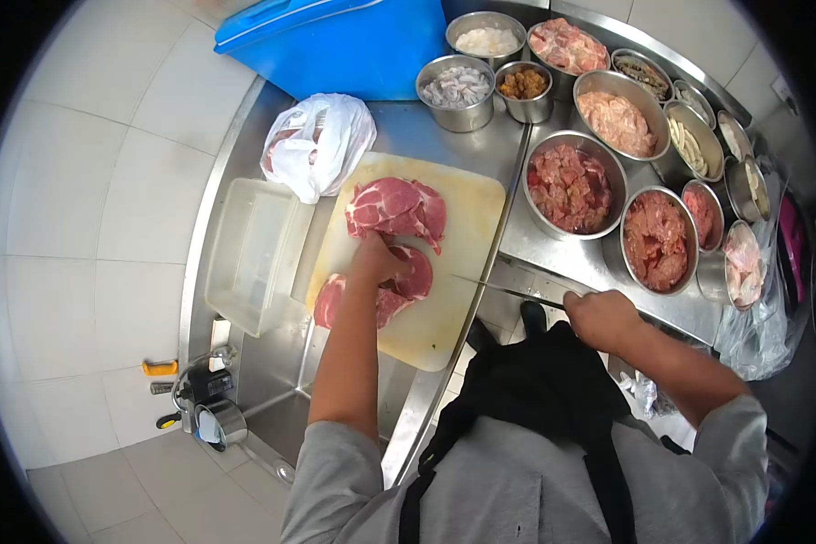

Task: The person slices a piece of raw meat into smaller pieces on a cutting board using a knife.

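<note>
A pale cutting board [467, 208] bears slices of raw red meat: one group [394, 207] at its upper part and more slices [335, 299] lower down. My left hand [378, 259] reaches over the board between these groups, its fingertips on the meat and partly hidden by it. Away from the meat, my right hand [601, 319] is wrapped round the handle of a long thin knife [517, 292], whose blade points left over the board's right edge.
Metal bowls of raw meat [569, 186] stand to the right. A white plastic bag [317, 145] and a blue container [335, 50] lie beyond the board. On its left is a clear plastic tray [254, 258]. Knives hang near a metal pot [222, 424] at lower left.
</note>
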`<state>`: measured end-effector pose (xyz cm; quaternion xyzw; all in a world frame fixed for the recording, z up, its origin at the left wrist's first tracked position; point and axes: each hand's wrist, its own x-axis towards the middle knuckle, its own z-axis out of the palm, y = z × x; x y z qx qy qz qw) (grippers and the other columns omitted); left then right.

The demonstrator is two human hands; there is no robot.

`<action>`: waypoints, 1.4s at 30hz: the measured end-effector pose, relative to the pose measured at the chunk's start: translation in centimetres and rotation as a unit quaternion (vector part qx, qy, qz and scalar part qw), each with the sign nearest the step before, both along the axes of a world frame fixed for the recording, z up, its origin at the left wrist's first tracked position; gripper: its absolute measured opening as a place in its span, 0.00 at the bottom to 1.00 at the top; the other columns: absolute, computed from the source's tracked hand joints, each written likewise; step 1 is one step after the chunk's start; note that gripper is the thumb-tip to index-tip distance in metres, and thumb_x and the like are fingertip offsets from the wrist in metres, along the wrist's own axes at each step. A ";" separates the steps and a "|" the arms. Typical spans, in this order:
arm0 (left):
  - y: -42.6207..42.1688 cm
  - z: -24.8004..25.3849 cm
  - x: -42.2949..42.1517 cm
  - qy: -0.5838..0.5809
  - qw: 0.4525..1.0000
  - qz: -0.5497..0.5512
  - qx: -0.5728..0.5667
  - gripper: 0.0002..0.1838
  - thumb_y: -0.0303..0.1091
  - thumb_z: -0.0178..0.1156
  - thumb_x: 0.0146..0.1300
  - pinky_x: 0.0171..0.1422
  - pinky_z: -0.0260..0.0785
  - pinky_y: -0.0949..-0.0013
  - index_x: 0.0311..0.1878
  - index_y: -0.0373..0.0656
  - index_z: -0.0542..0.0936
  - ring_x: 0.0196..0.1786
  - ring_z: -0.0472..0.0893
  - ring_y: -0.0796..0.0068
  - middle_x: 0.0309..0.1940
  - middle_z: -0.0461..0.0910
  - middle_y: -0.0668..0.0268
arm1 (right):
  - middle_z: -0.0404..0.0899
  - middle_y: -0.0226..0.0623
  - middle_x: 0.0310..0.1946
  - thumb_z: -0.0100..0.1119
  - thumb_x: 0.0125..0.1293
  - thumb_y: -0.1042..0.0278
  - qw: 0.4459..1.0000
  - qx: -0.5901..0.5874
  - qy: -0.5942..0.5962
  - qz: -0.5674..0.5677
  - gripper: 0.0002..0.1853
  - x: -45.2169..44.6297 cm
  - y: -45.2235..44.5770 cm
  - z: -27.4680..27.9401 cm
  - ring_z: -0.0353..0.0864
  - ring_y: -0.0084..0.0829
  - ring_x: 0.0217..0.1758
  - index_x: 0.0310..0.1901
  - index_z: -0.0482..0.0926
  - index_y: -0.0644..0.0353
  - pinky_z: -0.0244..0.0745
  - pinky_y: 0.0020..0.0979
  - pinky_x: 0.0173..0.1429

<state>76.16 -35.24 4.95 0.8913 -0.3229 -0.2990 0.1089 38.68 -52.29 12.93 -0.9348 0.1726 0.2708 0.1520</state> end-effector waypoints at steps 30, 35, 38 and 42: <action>-1.2 -0.4 -2.5 -0.042 0.997 0.019 0.069 0.39 0.37 0.83 0.32 0.56 0.77 0.62 0.54 0.37 0.82 0.50 0.85 0.58 0.46 0.86 0.54 | 0.84 0.52 0.29 0.51 0.72 0.59 0.984 0.034 -0.133 -0.117 0.13 -3.6 0.3 -4.5 0.86 0.52 0.36 0.45 0.72 0.62 0.80 0.50 0.43; -1.9 5.7 -2.3 0.049 0.995 -0.086 -0.025 0.26 0.36 0.79 0.43 0.51 0.78 0.64 0.48 0.36 0.85 0.43 0.87 0.64 0.35 0.88 0.58 | 0.84 0.52 0.30 0.51 0.73 0.59 0.982 0.017 -0.129 -0.135 0.13 -3.8 -0.1 -4.1 0.86 0.53 0.36 0.45 0.72 0.63 0.80 0.50 0.42; -2.9 9.1 0.2 0.269 0.953 0.056 -0.125 0.29 0.37 0.80 0.44 0.48 0.79 0.64 0.50 0.34 0.84 0.39 0.87 0.69 0.29 0.87 0.60 | 0.84 0.52 0.30 0.50 0.73 0.58 0.981 0.025 -0.126 -0.143 0.14 -4.2 -0.3 -4.3 0.86 0.54 0.36 0.45 0.72 0.63 0.80 0.51 0.43; -2.7 10.5 2.0 0.042 0.972 0.099 -0.209 0.30 0.38 0.80 0.46 0.51 0.78 0.60 0.50 0.31 0.83 0.48 0.85 0.66 0.42 0.85 0.53 | 0.84 0.53 0.30 0.50 0.73 0.58 0.985 0.029 -0.088 -0.143 0.14 -3.0 0.1 -3.4 0.86 0.54 0.37 0.45 0.72 0.63 0.79 0.52 0.45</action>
